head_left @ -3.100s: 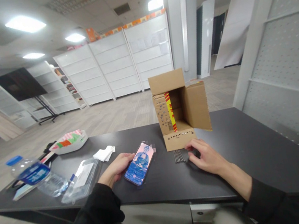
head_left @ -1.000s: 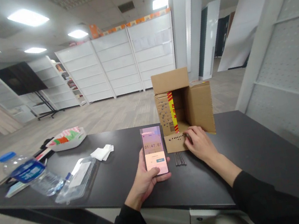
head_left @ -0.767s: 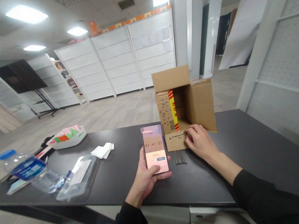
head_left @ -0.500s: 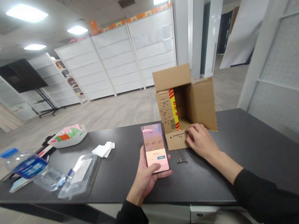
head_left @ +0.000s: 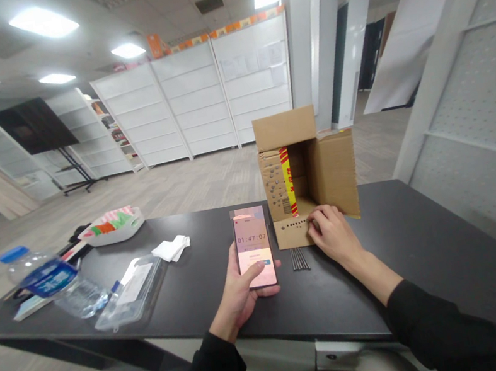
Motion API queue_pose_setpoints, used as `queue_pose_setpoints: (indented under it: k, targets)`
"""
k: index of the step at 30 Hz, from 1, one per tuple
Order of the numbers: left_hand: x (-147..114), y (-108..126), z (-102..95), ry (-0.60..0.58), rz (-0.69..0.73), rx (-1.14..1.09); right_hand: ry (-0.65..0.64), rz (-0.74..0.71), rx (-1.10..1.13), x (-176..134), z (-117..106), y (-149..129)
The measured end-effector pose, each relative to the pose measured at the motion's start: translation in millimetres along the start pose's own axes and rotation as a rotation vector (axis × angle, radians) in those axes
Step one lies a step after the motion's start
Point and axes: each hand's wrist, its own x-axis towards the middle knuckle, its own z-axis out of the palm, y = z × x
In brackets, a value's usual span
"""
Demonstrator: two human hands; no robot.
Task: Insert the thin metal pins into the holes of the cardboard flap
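Centrally, in the lower middle of the frame, the left hand holds a phone upright, its fingers wrapped behind the case and the thumb lying over the lower part of the lit screen, which reads 01:47:07. Right of center stands an open cardboard box, its mouth facing the viewer and a yellow-and-red tape strip along its left side. The right hand rests at the right end of the perforated lower flap, fingers bent and close together; whether they pinch anything cannot be told. Slender metal rods lie side by side on the dark table, just below the flap.
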Motion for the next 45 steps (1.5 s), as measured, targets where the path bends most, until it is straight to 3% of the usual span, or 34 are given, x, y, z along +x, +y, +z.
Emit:
queue_pose_setpoints:
  k: [23,45]
  targets:
    - [-0.2,-0.2,2.9,0.017,0.029,0.013,0.008,-0.016,-0.071,1.6,-0.3,-0.8]
    - [-3.9,7.5,3.2,-0.063,-0.051,-0.145,0.013,0.003,-0.07,1.9,1.3,-1.1]
